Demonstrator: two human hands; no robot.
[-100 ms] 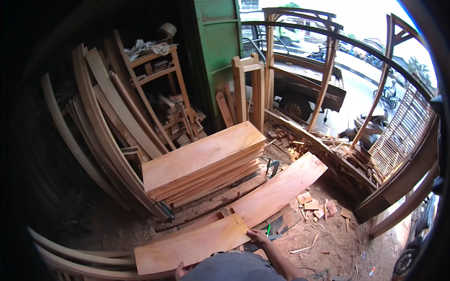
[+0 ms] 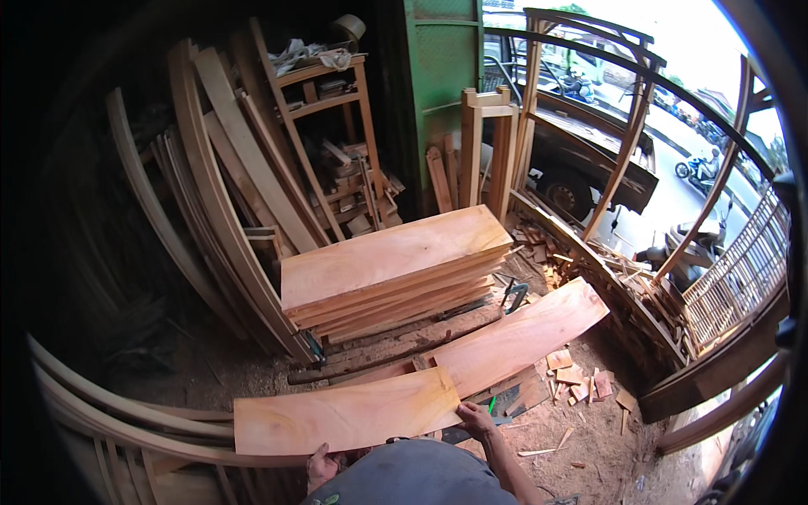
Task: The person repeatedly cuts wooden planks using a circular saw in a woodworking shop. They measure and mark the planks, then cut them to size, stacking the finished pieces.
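Note:
A wide, flat wooden board [image 2: 345, 412] lies crosswise in front of me, pale orange with yellowish grain at its right end. My right hand [image 2: 477, 419] grips its near right corner, thumb on top. At the near edge, left of the middle, my left hand [image 2: 323, 465] holds the board from below, its fingertips partly hidden. A second wooden board [image 2: 526, 332] stretches away to the right, its near end meeting the right end of the held one. Beyond them stands a stack of similar boards [image 2: 391, 257]. A small green object [image 2: 491, 405] lies just past my right hand.
Curved timber pieces [image 2: 126, 421] run along the lower left, and tall planks [image 2: 198, 160] lean at the left. Wood offcuts [image 2: 576, 374] litter the sawdust-covered floor at right. A metal clamp [image 2: 513, 295] sits by the stack. A timber frame [image 2: 627, 160] borders the street.
My view has tilted, so the scene sits farther right. The held board lies more level, with its left end raised in the picture. More of my left hand shows; both hands keep hold.

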